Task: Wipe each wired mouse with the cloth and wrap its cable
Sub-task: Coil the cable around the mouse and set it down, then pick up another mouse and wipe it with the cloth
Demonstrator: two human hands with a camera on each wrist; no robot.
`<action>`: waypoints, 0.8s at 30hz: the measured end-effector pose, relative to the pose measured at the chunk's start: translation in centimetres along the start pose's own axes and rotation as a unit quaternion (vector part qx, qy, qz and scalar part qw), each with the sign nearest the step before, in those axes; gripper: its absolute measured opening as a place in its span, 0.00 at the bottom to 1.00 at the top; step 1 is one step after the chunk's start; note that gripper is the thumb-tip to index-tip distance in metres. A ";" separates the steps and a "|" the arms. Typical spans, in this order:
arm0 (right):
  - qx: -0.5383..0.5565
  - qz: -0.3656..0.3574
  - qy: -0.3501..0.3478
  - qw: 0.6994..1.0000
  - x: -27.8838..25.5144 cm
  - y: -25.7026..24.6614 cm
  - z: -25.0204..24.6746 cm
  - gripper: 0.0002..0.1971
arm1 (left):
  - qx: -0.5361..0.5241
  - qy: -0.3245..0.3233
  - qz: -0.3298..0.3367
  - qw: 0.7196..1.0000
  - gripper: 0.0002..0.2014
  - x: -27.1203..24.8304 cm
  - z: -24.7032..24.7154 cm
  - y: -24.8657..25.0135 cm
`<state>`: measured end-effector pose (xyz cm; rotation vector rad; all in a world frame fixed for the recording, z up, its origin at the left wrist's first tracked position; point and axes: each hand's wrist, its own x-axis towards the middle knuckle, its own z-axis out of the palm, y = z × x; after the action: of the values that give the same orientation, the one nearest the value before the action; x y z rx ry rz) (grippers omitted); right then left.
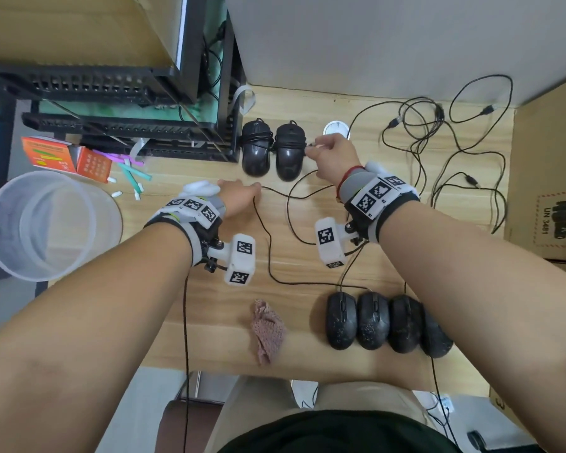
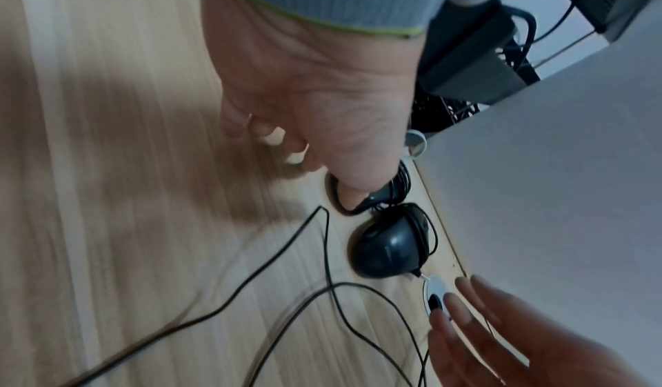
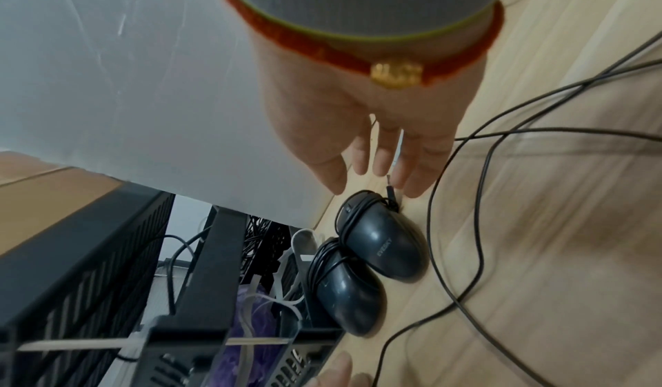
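Two black mice with wrapped cables lie side by side at the back of the desk, the left wrapped mouse [image 1: 256, 148] [image 3: 349, 294] and the right wrapped mouse [image 1: 290, 153] [image 2: 385, 248] [image 3: 386, 243]. My right hand [image 1: 311, 150] [image 3: 379, 183] [image 2: 462, 308] hovers at the right one with straight fingers, beside its USB plug [image 3: 391, 193]. My left hand [image 1: 242, 191] [image 2: 304, 152] rests on the desk with its fingers curled; a loose cable [image 1: 268, 243] [image 2: 324, 223] bends just off its thumb. Several unwrapped mice [image 1: 373, 322] sit in a row at the front right. The pink cloth [image 1: 268, 328] lies crumpled at the front.
A black wire rack [image 1: 138, 125] [image 3: 107, 294] stands at the back left, close to the wrapped mice. A translucent cup [image 1: 46, 223] is at the left edge. Tangled cables [image 1: 438, 152] spread over the right side, next to a cardboard box [image 1: 549, 191]. A white grommet [image 1: 335, 128] sits behind my right hand.
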<state>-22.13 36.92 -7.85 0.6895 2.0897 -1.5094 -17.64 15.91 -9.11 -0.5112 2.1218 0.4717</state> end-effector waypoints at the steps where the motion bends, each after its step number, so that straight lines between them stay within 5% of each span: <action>1: 0.001 0.001 -0.017 1.000 -1.0 0.0 -0.1 0.10 | -0.001 0.004 0.014 1.000 0.33 -0.7 -0.4 -0.5; 5: -0.013 -0.011 -0.066 0.998 -4.7 -0.1 0.0 0.01 | -0.045 0.045 0.026 0.998 0.20 -4.8 -0.8 -1.8; 14: -0.023 0.041 -0.153 0.987 -12.4 2.9 1.8 0.02 | -0.214 -0.020 0.043 0.976 0.11 -12.3 4.7 -4.9; 24: -0.022 0.126 -0.158 0.979 -17.7 9.9 3.4 0.01 | -0.216 -0.062 0.013 0.974 0.21 -14.2 12.5 -9.1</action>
<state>-1.97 34.12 -4.76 0.6243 1.7229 -1.3291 3.01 17.22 -5.45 -0.6794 1.9087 0.9658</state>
